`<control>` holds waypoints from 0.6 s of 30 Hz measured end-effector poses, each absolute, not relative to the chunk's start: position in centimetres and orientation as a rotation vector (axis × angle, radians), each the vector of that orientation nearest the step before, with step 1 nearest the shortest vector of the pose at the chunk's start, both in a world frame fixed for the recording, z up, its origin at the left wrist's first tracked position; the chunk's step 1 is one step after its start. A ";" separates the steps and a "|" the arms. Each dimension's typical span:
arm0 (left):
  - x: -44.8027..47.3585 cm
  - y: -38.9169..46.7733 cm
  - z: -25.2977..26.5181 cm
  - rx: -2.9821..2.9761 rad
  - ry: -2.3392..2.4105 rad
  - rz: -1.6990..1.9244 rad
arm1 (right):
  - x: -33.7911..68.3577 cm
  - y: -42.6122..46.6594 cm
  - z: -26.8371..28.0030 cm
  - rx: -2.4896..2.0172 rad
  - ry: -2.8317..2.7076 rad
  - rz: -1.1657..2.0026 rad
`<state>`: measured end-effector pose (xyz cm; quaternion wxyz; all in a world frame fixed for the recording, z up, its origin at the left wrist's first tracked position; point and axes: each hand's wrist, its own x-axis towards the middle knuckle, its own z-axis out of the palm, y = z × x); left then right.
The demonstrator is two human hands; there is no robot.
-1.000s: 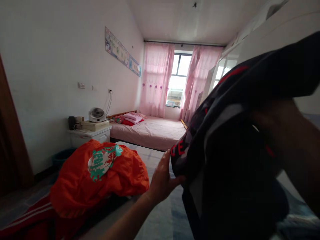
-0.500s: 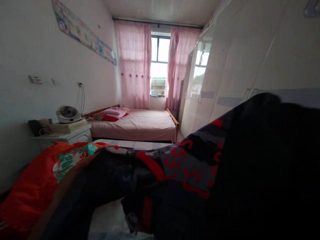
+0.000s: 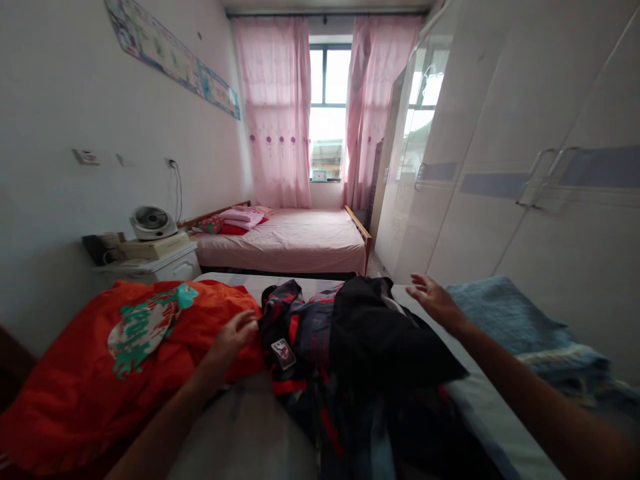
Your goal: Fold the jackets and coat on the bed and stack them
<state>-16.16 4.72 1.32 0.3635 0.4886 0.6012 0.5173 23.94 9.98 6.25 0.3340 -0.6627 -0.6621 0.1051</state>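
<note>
A black and dark-grey jacket (image 3: 385, 333) with red trim and a small patch lies crumpled on the light-coloured near bed (image 3: 240, 427). My left hand (image 3: 233, 343) is just left of it, fingers stretched out, in front of the orange garment (image 3: 200, 313) with its green and white print; whether it touches that cloth I cannot tell. Beyond the jacket's right side, my right hand (image 3: 435, 303) is raised with its fingers apart and holds nothing. The jacket's lower part is dark and hard to make out.
Folded blue cloth (image 3: 510, 320) lies at the right by the white wardrobe (image 3: 500, 133). A small fan (image 3: 151, 221) sits on a box on the white bedside cabinet (image 3: 175, 262). Farther back, a pink-covered bed (image 3: 300, 233) stands before the curtained window.
The jacket, held up and spread across the view before, has dropped onto the bed. Both hands are now off it, one on each side. The camera view has tilted slightly down.
</note>
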 end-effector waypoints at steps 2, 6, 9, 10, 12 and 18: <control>-15.0 1.7 -0.9 1.423 1.564 1.174 | 24.0 6.5 4.5 -1.624 -1.907 0.451; -12.4 -3.0 -3.6 1.782 1.655 0.755 | 24.8 -0.1 2.5 -1.430 -2.179 0.835; -10.5 -3.0 -4.5 1.700 1.653 0.733 | 25.2 -2.0 1.5 -1.671 -2.238 0.658; -10.0 -2.6 -4.7 1.651 1.607 0.787 | 25.2 -2.0 1.2 -1.727 -2.274 0.601; -8.9 -1.7 -4.5 1.543 1.503 0.913 | 25.1 -1.3 1.5 -1.745 -2.324 0.561; -8.6 0.4 1.3 1.344 1.246 1.317 | 28.6 0.8 9.1 -1.626 -1.723 0.156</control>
